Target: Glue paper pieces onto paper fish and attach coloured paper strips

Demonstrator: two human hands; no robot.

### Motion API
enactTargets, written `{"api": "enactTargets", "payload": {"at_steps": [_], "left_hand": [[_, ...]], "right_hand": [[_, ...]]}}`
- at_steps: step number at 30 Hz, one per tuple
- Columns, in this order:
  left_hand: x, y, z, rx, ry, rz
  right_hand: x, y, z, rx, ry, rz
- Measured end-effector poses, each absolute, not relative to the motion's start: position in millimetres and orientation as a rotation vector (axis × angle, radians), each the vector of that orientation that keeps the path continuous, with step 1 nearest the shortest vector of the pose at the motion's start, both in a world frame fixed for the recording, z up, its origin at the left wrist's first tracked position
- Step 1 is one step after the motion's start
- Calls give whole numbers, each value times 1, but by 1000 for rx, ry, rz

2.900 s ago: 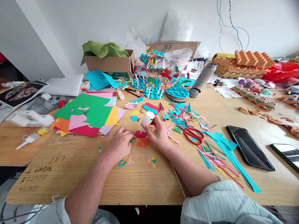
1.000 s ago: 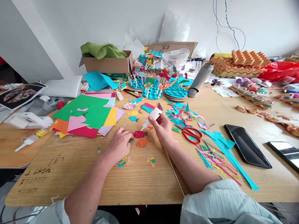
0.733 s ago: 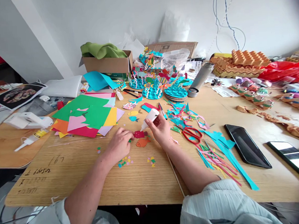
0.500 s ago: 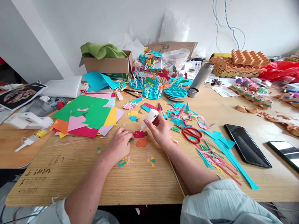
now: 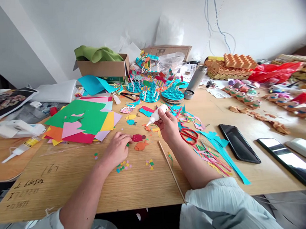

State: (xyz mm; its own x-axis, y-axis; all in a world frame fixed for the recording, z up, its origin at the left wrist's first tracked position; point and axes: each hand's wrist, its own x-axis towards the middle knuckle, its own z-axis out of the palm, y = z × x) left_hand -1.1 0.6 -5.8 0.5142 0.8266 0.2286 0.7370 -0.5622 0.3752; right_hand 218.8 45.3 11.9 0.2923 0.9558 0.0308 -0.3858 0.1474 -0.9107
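Note:
My right hand (image 5: 168, 125) is closed round a white glue bottle (image 5: 158, 114), whose nozzle points down and left above the table. The nozzle is apart from the paper. My left hand (image 5: 118, 147) rests on the table, fingers curled together, fingertips at the left edge of a dark red paper fish (image 5: 139, 138). A green scrap (image 5: 128, 144) shows by these fingers. Just below the red fish lies an orange paper fish (image 5: 141, 146). Small paper dots (image 5: 123, 166) and yellow-green bits (image 5: 150, 164) lie nearer me. Blue (image 5: 131, 122) and yellow paper fish (image 5: 130, 116) are farther off.
Coloured paper sheets (image 5: 82, 114) are piled at left. Red-handled scissors (image 5: 189, 135), paper strips (image 5: 213, 157) and a black phone (image 5: 239, 143) lie at right. A thin stick (image 5: 172, 170) lies by my right forearm. Blue craft pieces (image 5: 149, 95) and a metal flask (image 5: 197, 79) stand behind.
My right hand has lifted the glue bottle away from the red fish, up and to the right. My left hand stays beside the fish. The whole view has shifted slightly.

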Motion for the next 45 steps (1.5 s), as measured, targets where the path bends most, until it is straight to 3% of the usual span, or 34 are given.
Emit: {"api": "enactTargets", "payload": {"at_steps": [7,13,20,26,32,45], "left_hand": [[-1,2,-5,2510,1301,607],[-2,2,-7,2535,1297,621],[-2,2,-6,2530,1311,583],[0,1,-4,2523,1312,561],[-1,1,-3,2521,1324,549],[1,-1,1,2494,1337,512]], "right_hand": [[265,24,38,-1172,-982,1162],[306,3,28,-1513,-1298,1191],[311,-15,25,-1986,-1941,402],[297,-28,40,-2189,-2171,199],[281,-41,48,-1996,-2435,-175],[284,-36,52,-2280,-2456,-55]]}}
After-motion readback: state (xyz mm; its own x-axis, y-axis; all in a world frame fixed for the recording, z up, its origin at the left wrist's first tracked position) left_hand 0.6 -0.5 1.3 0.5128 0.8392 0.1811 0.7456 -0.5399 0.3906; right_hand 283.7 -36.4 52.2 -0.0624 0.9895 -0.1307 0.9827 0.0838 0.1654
